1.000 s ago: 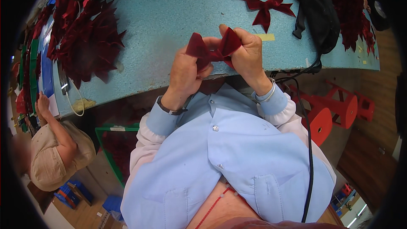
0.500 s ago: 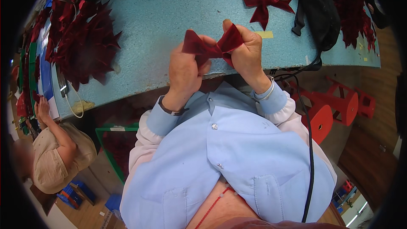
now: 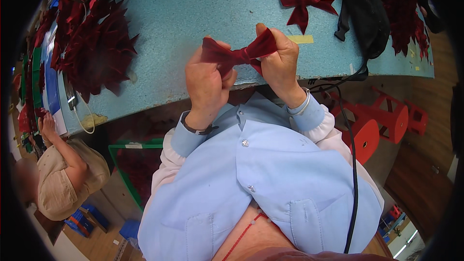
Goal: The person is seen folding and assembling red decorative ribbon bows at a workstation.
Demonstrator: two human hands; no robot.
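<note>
A dark red velvet bow is stretched between my two hands, just above the near edge of the blue table. My left hand grips its left loop, fingers curled behind the fabric. On the other side, my right hand pinches the right loop, with the thumb up along it. The bow's knot shows between the hands; part of its tails is hidden by the fingers. Beyond my right hand lies a finished-looking red bow on the table, joined to a strip of ribbon.
A big heap of red bows covers the table's left end, beside a white cable. A black bag and more red pieces lie at right. Red stools stand below; a co-worker is at far left.
My left hand has shifted slightly left, and the bow is pulled wider and straighter between my hands. My right hand has barely moved.
</note>
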